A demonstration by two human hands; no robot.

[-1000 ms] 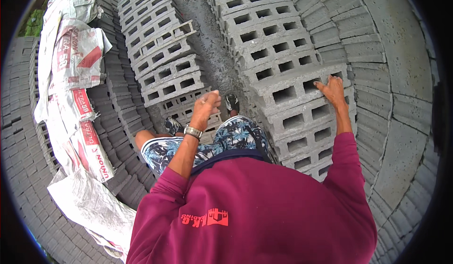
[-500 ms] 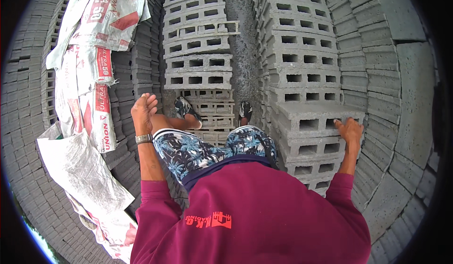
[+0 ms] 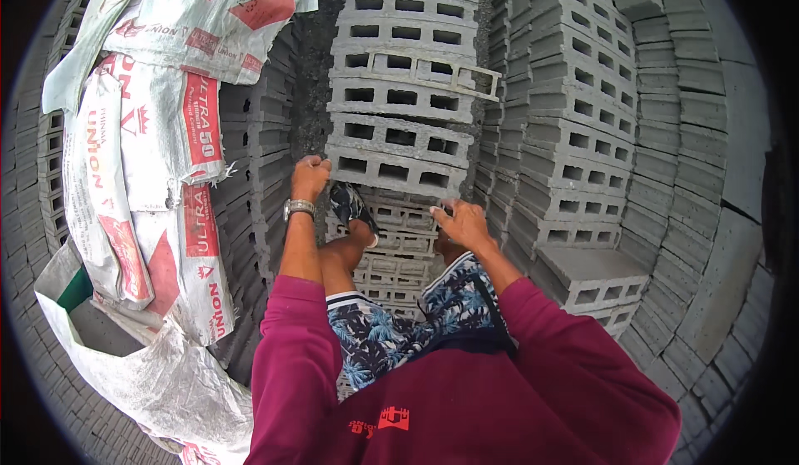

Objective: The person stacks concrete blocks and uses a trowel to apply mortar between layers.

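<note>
A row of grey hollow concrete blocks runs ahead between my hands. Its nearest block [image 3: 387,170] faces me with three rectangular holes. At that block's left end is my left hand [image 3: 309,180], fingers curled in; whether they touch the block is unclear, and anything inside them is hidden. My right hand [image 3: 464,224] hovers just below the block's right corner, with bent fingers apart and nothing visible in them. Farther along, a thin pale rectangular frame [image 3: 476,81] lies across the blocks and sticks out on the right.
Lower blocks [image 3: 391,244] lie under my legs and between my feet. Another tall stack [image 3: 574,145] stands to the right, with a lower block [image 3: 587,278] at its near end. White and red cement sacks [image 3: 150,174] cover the stacks on the left.
My right hand has left the right stack and come across to the middle row. My left hand has moved to the nearest block's left end. The view has shifted, bringing that row closer.
</note>
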